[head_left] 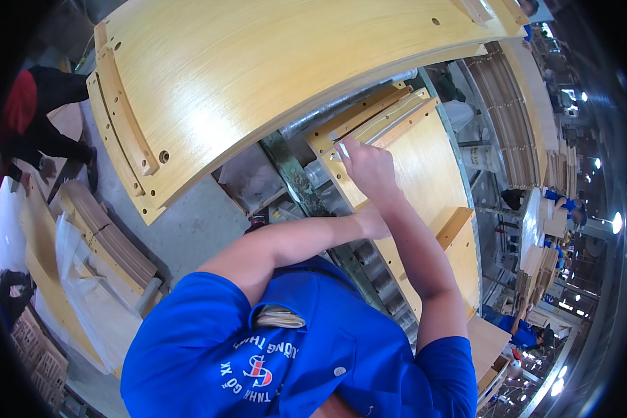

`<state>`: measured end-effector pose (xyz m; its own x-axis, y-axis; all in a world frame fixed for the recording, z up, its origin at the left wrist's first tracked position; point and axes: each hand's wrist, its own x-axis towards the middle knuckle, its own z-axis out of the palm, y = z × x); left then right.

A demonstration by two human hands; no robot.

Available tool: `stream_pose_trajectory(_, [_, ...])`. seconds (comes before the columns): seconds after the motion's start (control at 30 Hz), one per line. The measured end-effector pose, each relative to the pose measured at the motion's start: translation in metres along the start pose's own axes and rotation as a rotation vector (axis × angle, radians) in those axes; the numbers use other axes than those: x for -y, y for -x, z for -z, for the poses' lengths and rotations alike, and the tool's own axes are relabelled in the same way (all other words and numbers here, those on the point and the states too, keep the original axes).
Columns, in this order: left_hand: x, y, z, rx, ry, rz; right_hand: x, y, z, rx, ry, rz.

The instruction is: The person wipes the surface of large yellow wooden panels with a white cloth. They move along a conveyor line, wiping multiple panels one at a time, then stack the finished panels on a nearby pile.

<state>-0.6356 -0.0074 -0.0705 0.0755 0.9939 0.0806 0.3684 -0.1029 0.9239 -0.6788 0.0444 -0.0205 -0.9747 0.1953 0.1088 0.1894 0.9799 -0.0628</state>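
My right hand (366, 168) is closed, pinching a small whitish piece (343, 149) whose kind I cannot make out. It is at the end of a wooden rail on a pale yellow wooden panel (432, 164) that lies on a roller conveyor. My left hand (373, 221) is over the same panel, below the right one. The right forearm crosses in front of it, so its fingers are hidden. Two rails lie near the panel's far end, with a shiny strip (380, 124) between them. A wooden block (455, 228) is fixed nearer to me.
A large curved yellow panel (258, 76) with holes and a side rail spans the view ahead. Green conveyor framing (294, 177) runs beneath. Stacked curved boards stand at left (108, 233) and right (505, 104). A person in dark clothes (56, 111) is at far left; others work at far right.
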Motion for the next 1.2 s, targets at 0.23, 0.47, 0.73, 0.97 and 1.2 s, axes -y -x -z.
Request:
stream_pose_trajectory(0.23, [0.068, 0.109, -0.003, 0.035, -0.196, -0.612, 0.004, 0.028, -0.009, -0.101, -0.077, -0.114])
stream_pose_trajectory(0.47, [0.149, 0.242, 0.023, -0.209, -0.365, 0.137, -0.001, 0.06, -0.027, -0.126, -0.14, -0.252])
stream_pose_trajectory(0.73, [0.183, 0.325, 0.019, 0.132, -0.382, 0.837, -0.003, 0.068, -0.038, -0.197, -0.114, -0.281])
stream_pose_trajectory(0.97, [0.186, 0.312, 0.019, 0.209, -0.223, 0.987, -0.002, 0.087, -0.037, -0.266, -0.207, -0.366])
stream_pose_trajectory(1.2, [0.197, 0.262, 0.039, 0.216, -0.259, 0.872, 0.0, 0.138, -0.035, -0.256, -0.256, -0.557])
